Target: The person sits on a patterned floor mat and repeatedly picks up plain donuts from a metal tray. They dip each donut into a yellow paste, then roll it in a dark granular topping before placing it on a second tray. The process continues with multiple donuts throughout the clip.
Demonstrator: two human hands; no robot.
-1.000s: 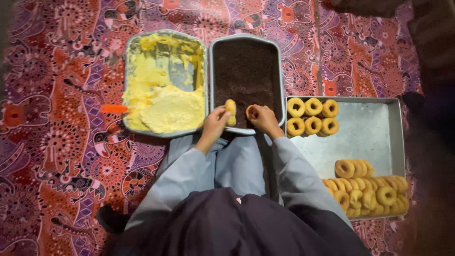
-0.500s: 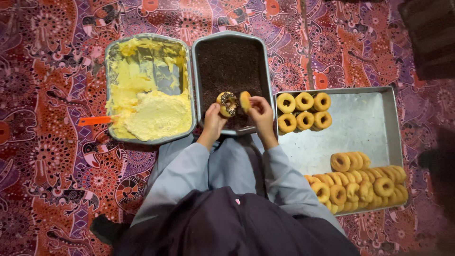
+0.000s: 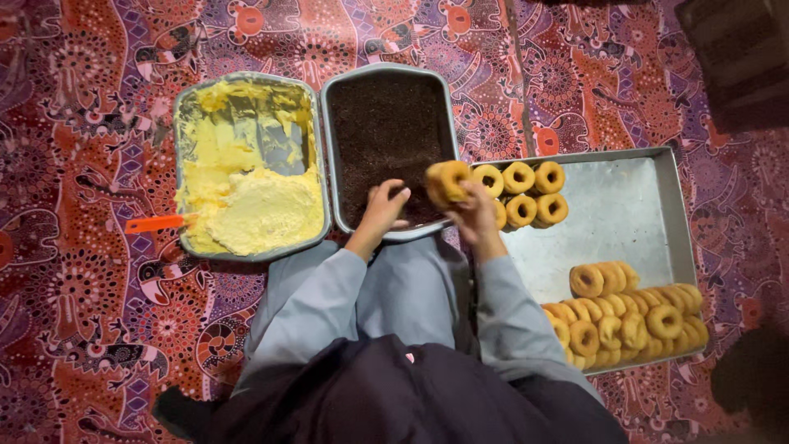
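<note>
- right hand point(image 3: 474, 207) now pinching a ring cookie point(image 3: 446, 181), which has moved over to the big tray's point(image 3: 625, 214) edge beside the finished rows
- left hand point(image 3: 384, 207) let go, fingers loosely curled and empty over the dark crumb tray point(image 3: 386, 115)

No packages, labels, signs or screens are showing anywhere around either grip in this view.
</note>
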